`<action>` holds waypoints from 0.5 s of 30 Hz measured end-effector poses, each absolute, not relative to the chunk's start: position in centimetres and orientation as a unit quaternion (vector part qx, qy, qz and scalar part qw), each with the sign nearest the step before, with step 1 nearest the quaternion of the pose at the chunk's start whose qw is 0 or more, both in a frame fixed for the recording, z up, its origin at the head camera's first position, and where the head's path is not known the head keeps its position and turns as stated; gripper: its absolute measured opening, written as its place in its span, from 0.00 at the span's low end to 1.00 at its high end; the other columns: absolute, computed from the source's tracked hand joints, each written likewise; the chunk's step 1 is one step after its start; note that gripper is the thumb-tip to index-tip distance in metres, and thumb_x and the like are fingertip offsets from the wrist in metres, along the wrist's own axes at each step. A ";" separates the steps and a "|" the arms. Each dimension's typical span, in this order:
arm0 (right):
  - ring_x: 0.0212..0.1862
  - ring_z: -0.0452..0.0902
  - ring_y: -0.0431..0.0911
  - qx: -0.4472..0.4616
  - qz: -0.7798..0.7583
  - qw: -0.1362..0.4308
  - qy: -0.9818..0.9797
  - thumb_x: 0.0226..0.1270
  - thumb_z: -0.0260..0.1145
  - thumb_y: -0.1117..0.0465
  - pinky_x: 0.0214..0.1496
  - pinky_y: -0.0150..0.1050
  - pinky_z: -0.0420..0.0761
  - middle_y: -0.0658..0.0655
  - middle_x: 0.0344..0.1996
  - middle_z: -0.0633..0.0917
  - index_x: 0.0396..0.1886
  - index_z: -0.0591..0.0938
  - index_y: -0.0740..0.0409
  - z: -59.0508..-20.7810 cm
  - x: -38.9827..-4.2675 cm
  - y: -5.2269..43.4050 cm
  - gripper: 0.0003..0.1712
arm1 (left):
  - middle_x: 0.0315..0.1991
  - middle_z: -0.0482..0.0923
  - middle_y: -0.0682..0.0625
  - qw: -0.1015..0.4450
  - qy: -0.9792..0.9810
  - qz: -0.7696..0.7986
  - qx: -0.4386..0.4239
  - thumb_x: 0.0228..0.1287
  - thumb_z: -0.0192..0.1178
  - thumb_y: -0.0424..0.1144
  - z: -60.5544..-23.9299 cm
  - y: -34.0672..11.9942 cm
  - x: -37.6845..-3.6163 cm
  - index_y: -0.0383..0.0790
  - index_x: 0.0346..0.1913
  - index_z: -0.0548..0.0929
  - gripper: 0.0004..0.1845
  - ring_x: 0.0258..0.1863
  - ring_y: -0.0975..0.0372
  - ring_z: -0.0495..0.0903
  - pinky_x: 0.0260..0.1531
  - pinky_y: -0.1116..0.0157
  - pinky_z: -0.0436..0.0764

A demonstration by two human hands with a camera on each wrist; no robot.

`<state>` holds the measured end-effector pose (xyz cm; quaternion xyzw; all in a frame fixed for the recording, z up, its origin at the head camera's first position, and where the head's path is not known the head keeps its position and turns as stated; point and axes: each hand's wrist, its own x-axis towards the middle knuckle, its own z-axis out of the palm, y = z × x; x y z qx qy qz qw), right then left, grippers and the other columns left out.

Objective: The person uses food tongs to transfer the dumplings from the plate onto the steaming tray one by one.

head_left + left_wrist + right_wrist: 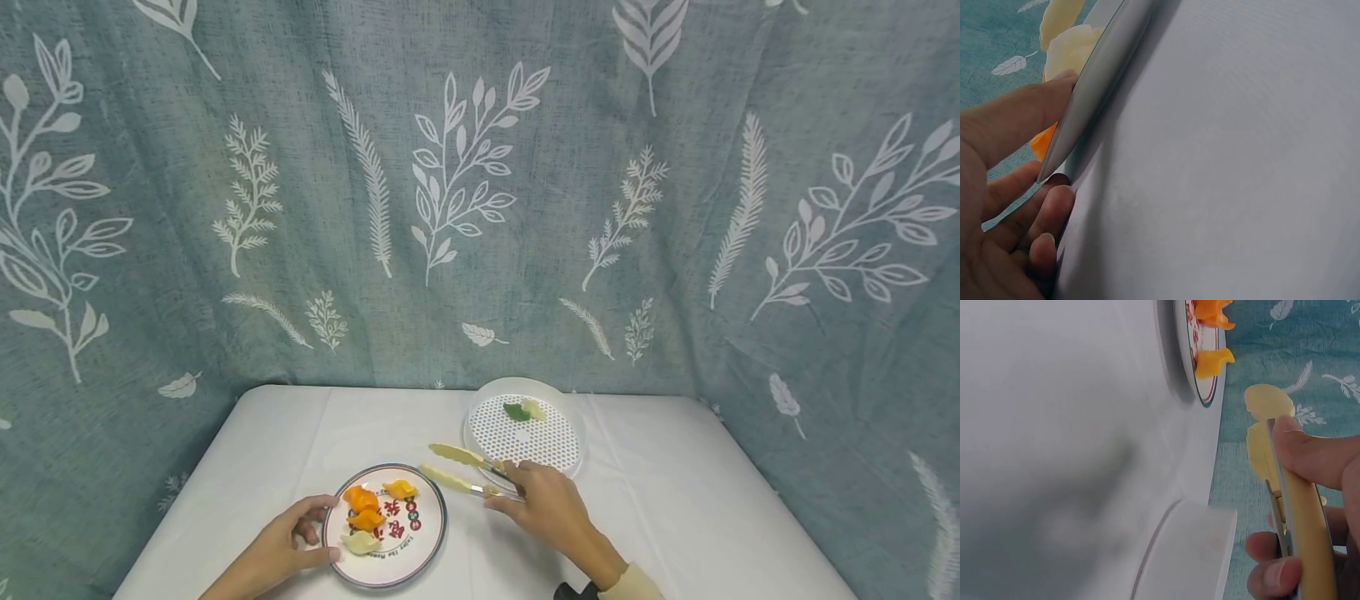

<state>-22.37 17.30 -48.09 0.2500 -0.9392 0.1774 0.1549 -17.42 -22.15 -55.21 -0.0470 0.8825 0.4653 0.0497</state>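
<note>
My left hand (pixel 288 537) holds the left rim of a round white plate (pixel 412 558) with red writing; in the left wrist view the thumb (pixel 1035 106) lies against the rim and the fingers curl beneath it. On the plate are orange and yellow dumpling-shaped pieces (pixel 362 500) and a pale one (pixel 362 543). My right hand (pixel 551 508) grips a pair of tongs (pixel 457 481) with pale yellow tips. The tips point left, spread apart, with nothing between them, above the table between plate and steamer tray.
A round white steamer tray (pixel 480 454) with a perforated base stands at the back of the table; a green piece (pixel 516 412) and a pale yellow piece (pixel 533 409) lie in it. A white cloth covers the table (pixel 675 500). Behind hangs a leaf-patterned teal curtain (pixel 525 317).
</note>
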 end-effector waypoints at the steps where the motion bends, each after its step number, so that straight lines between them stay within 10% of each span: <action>1: 0.21 0.57 0.33 0.254 0.180 0.152 -0.938 0.56 0.77 0.37 0.21 0.30 0.63 0.40 0.18 0.67 0.56 0.88 0.59 -48.2 -22.3 17.2 0.37 | 0.45 0.79 0.53 0.050 0.882 0.466 -0.048 0.40 0.85 0.46 -55.2 -22.1 -17.4 0.39 0.66 0.78 0.45 0.36 0.59 0.71 0.33 0.66 0.72; 15: 0.22 0.59 0.33 0.281 0.181 0.131 -0.934 0.56 0.74 0.32 0.22 0.30 0.65 0.40 0.20 0.70 0.50 0.90 0.55 -48.8 -21.4 15.9 0.35 | 0.43 0.78 0.51 0.055 0.883 0.462 -0.063 0.37 0.86 0.49 -55.0 -21.9 -17.5 0.41 0.64 0.79 0.46 0.36 0.59 0.71 0.35 0.64 0.72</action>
